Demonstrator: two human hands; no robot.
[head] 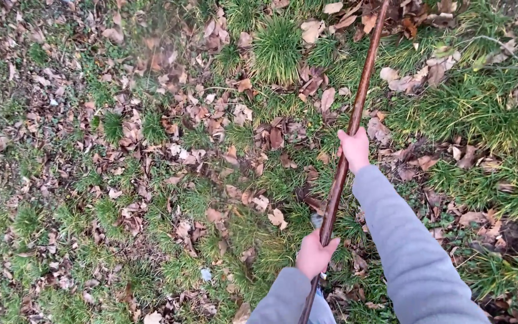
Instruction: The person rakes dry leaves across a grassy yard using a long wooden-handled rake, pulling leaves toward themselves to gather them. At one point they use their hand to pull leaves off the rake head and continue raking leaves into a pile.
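Gripping a long, slender, reddish-brown wooden pole [355,114], both hands are wrapped fully round the shaft. Left hand [315,255]: fingers curled tight about the lower part, near the body. Right hand [355,148]: closed higher up, well apart from the left, grey sleeve [409,252] running back to the frame's lower edge.

Handling, judged: stiff, rigid wood; light enough for two hands to steer; smooth, slightly glossy surface that may slip under a loose grip. A spaced two-hand hold along the mid and lower shaft looks the best purchase.

Appearance: straight, round-sectioned, dark stain, even thickness. It runs diagonally from bottom centre to the top edge, where its far end leaves the view; the head, if any, is not visible.

Surroundings: green tufted grass [277,45] scattered with dry brown fallen leaves [211,120].
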